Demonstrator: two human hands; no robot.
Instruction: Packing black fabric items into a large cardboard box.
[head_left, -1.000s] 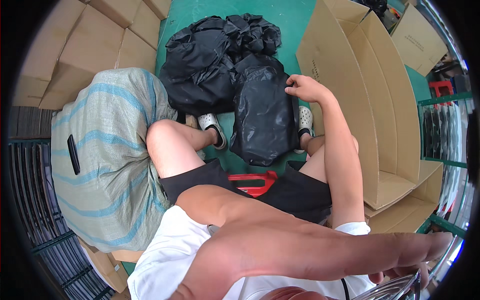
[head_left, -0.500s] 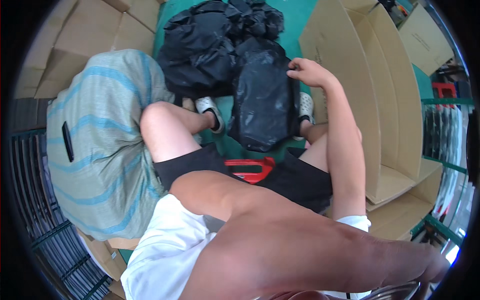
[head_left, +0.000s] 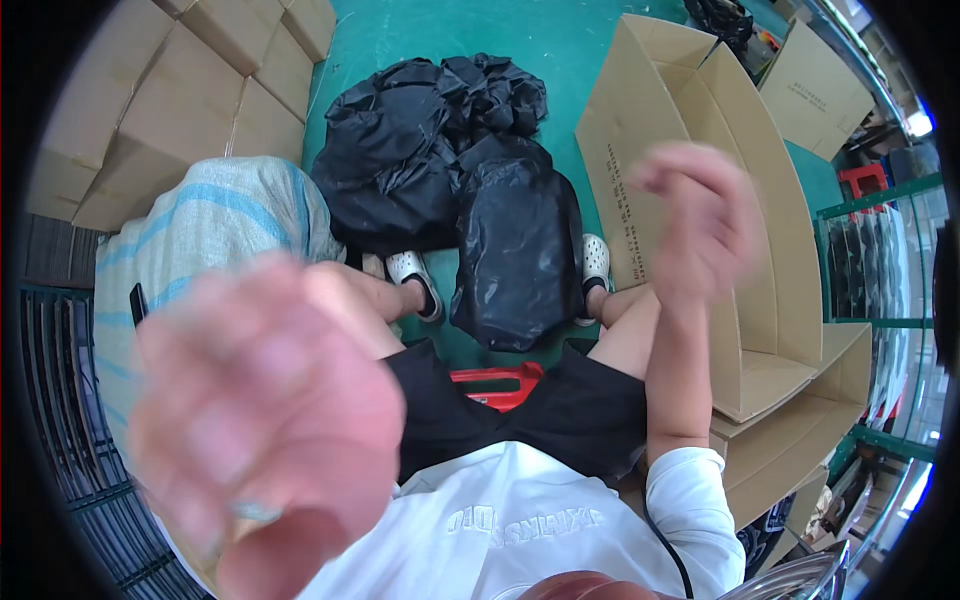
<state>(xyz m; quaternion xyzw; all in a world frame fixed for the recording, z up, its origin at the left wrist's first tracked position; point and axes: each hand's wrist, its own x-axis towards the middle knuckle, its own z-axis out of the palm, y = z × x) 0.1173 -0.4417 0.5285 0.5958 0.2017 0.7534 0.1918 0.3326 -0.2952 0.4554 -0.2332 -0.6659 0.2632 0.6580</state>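
My left hand (head_left: 270,400) is raised close to the camera at the lower left, smeared by motion. It hides part of a pale woven sack (head_left: 235,195) with blue stripes. My right hand (head_left: 705,220) is lifted in front of a tall open cardboard box (head_left: 640,120). Its fingers look bent but are also blurred, and nothing can be made out in them. Between my feet a filled black plastic bag (head_left: 515,255) lies on the floor, touched by neither hand. Behind it is a larger crumpled heap of black plastic (head_left: 390,130).
Stacked cardboard boxes (head_left: 190,90) stand at the far left. A slim dark object (head_left: 138,303) rests against the sack. A red plastic stool (head_left: 510,385) shows between my thighs. On the right are a second open box (head_left: 800,430) and a green rack (head_left: 880,200). The floor (head_left: 580,45) is green.
My left arm, which crossed in front of the camera to the right, has swung back to the left. My right hand has left the black bag's edge and moved right.
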